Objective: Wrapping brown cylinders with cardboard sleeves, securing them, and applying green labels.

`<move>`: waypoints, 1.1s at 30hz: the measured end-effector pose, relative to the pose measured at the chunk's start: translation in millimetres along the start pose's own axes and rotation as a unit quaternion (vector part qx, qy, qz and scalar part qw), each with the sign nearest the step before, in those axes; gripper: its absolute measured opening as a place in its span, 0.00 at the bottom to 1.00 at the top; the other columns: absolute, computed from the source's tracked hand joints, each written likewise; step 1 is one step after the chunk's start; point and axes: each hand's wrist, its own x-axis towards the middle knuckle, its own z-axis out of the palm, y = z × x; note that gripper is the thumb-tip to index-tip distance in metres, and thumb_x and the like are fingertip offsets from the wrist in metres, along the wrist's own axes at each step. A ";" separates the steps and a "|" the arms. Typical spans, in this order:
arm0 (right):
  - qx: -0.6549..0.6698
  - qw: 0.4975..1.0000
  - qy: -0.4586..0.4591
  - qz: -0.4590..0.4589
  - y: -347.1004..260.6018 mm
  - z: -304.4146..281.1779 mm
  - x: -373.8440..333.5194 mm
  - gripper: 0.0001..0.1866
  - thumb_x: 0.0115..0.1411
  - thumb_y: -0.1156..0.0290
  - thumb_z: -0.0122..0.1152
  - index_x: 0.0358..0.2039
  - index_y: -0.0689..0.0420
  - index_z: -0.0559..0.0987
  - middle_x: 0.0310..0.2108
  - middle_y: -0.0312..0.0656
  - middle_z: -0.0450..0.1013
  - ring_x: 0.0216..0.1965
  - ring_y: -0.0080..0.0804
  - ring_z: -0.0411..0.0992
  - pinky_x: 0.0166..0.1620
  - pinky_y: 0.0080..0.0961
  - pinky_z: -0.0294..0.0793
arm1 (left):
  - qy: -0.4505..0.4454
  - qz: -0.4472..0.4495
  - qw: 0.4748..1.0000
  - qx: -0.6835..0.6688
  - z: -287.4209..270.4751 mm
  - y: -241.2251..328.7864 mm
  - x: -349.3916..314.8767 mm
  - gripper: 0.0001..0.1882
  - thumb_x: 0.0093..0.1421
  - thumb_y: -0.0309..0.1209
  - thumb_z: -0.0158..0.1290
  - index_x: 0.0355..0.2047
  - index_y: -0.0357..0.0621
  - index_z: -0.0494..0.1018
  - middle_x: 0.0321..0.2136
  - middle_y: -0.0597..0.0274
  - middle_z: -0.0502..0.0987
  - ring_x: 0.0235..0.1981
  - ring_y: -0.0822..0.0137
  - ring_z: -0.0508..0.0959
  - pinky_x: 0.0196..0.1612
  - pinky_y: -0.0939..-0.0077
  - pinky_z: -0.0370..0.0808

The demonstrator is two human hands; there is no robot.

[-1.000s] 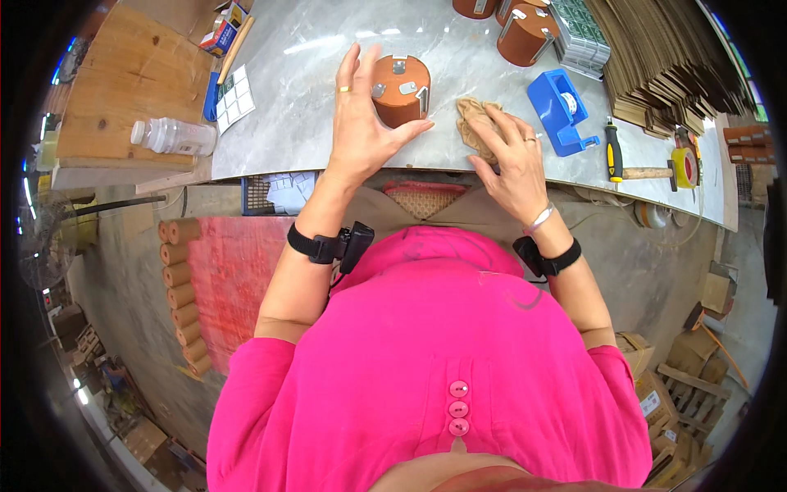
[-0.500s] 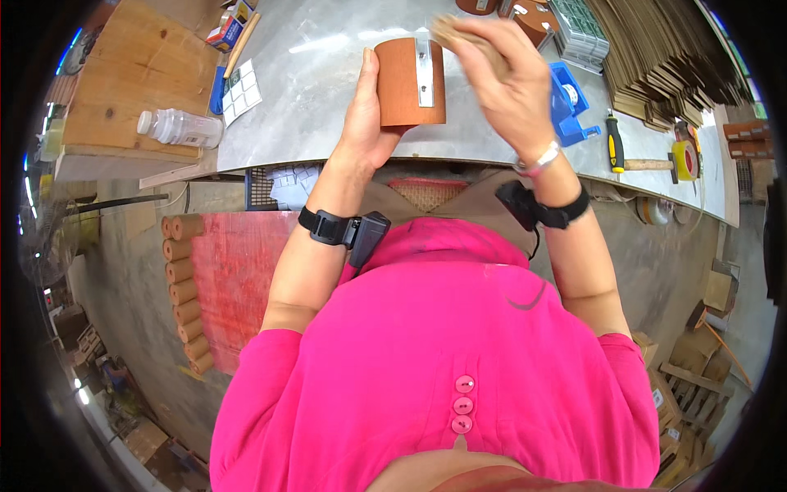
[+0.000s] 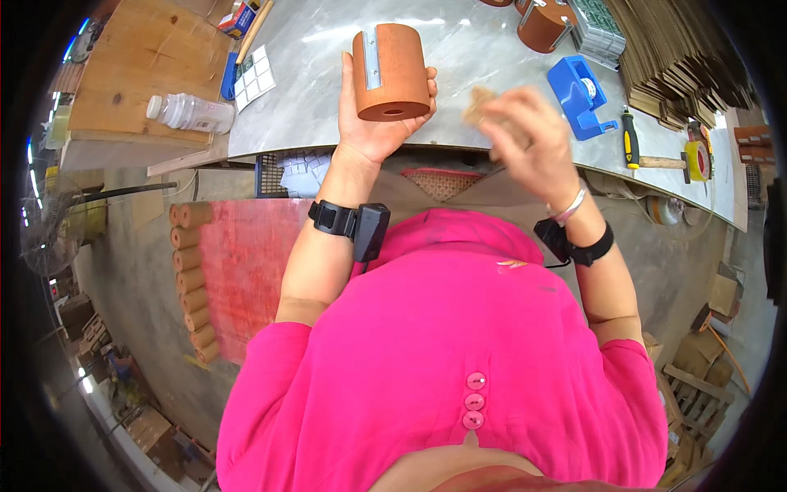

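Observation:
A reddish-brown wooden cylinder [image 3: 402,74] stands in my left hand [image 3: 373,135], whose fingers wrap round its lower part from behind. A hole shows in the cylinder's near end, and a narrow metal plate [image 3: 372,66] with screws is set along its side. My right hand [image 3: 533,135] is to the right of the cylinder, apart from it. Pinched in its fingers is a crumpled tan cloth [image 3: 480,105], smeared by motion.
On the grey table [image 3: 303,107] a blue tape dispenser [image 3: 578,98], a screwdriver [image 3: 630,139] and a hammer [image 3: 662,162] lie to the right. Cardboard sheets [image 3: 680,57] are stacked beyond. At left, a plastic bottle [image 3: 193,112] lies near a wooden board [image 3: 131,66].
The cylinder has turned in my left hand, so its metal plate is now on the left and its holed end shows. My right hand with the cloth has come down and away from it.

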 end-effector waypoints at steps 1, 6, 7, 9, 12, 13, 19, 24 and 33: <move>-0.006 0.999 0.038 0.026 8.6 -3.3 2.6 0.10 0.54 0.74 0.68 0.39 0.56 0.82 0.38 0.46 0.73 0.34 0.45 0.76 0.37 0.32 0.77 | -0.019 -0.018 0.999 -0.028 1.5 -0.1 -1.1 0.47 0.63 0.72 0.35 0.63 0.42 0.63 0.52 0.38 0.71 0.48 0.47 0.75 0.50 0.52 0.75; -0.292 0.955 0.031 0.049 65.3 3.3 6.9 0.24 0.54 0.63 0.72 0.51 0.54 0.79 0.49 0.42 0.75 0.46 0.46 0.73 0.51 0.40 0.70 | 0.006 -0.015 1.000 -0.020 7.3 -8.2 -0.4 0.48 0.62 0.72 0.36 0.65 0.42 0.61 0.53 0.37 0.70 0.52 0.43 0.74 0.53 0.48 0.74; -0.290 0.955 0.030 0.048 61.3 5.1 8.9 0.24 0.54 0.63 0.72 0.51 0.54 0.79 0.49 0.42 0.75 0.46 0.46 0.73 0.51 0.40 0.70 | 0.036 -0.005 0.999 -0.005 13.5 -9.5 -2.3 0.47 0.63 0.71 0.36 0.65 0.42 0.61 0.54 0.36 0.70 0.53 0.42 0.73 0.55 0.47 0.74; -0.242 0.968 0.067 0.016 44.6 8.7 13.9 0.30 0.52 0.61 0.73 0.54 0.57 0.76 0.51 0.46 0.75 0.49 0.49 0.72 0.54 0.42 0.69 | 0.073 0.026 0.993 0.084 26.4 -12.9 -5.7 0.47 0.63 0.71 0.36 0.65 0.42 0.61 0.55 0.37 0.70 0.55 0.41 0.72 0.56 0.47 0.73; -0.059 0.996 0.069 -0.026 17.6 21.6 21.5 0.34 0.50 0.61 0.74 0.56 0.61 0.74 0.51 0.51 0.74 0.52 0.51 0.71 0.57 0.42 0.68 | 0.095 0.057 0.974 0.196 33.0 -14.1 -7.7 0.45 0.65 0.68 0.37 0.65 0.41 0.60 0.57 0.40 0.69 0.60 0.43 0.70 0.61 0.48 0.70; -0.059 0.996 0.067 -0.026 6.7 26.8 24.3 0.34 0.50 0.61 0.74 0.56 0.61 0.74 0.51 0.51 0.74 0.52 0.51 0.71 0.57 0.42 0.68 | 0.081 0.067 0.970 0.220 33.8 -13.9 -7.9 0.44 0.66 0.66 0.38 0.65 0.40 0.59 0.59 0.42 0.68 0.62 0.46 0.68 0.63 0.48 0.67; 0.031 0.999 0.026 -0.029 -7.9 51.5 26.5 0.41 0.46 0.58 0.78 0.57 0.65 0.70 0.52 0.54 0.71 0.53 0.51 0.70 0.56 0.40 0.70 | 0.141 0.154 0.918 0.338 45.9 -20.8 -9.9 0.40 0.69 0.62 0.38 0.66 0.40 0.57 0.61 0.50 0.67 0.64 0.56 0.67 0.65 0.55 0.65; 0.036 0.999 -0.008 0.038 1.7 58.3 30.1 0.42 0.48 0.53 0.77 0.57 0.65 0.70 0.50 0.54 0.72 0.52 0.50 0.71 0.54 0.40 0.71 | 0.167 0.172 0.895 0.377 55.4 -22.8 -18.9 0.40 0.70 0.60 0.37 0.66 0.36 0.55 0.59 0.46 0.67 0.63 0.56 0.66 0.65 0.58 0.64; 0.172 0.973 0.003 0.157 4.8 65.6 28.2 0.41 0.50 0.51 0.75 0.56 0.63 0.70 0.49 0.52 0.75 0.49 0.43 0.76 0.51 0.36 0.75 | 0.163 0.165 0.874 0.428 56.5 -24.1 -26.0 0.41 0.70 0.60 0.37 0.64 0.32 0.57 0.59 0.42 0.65 0.60 0.56 0.66 0.62 0.59 0.64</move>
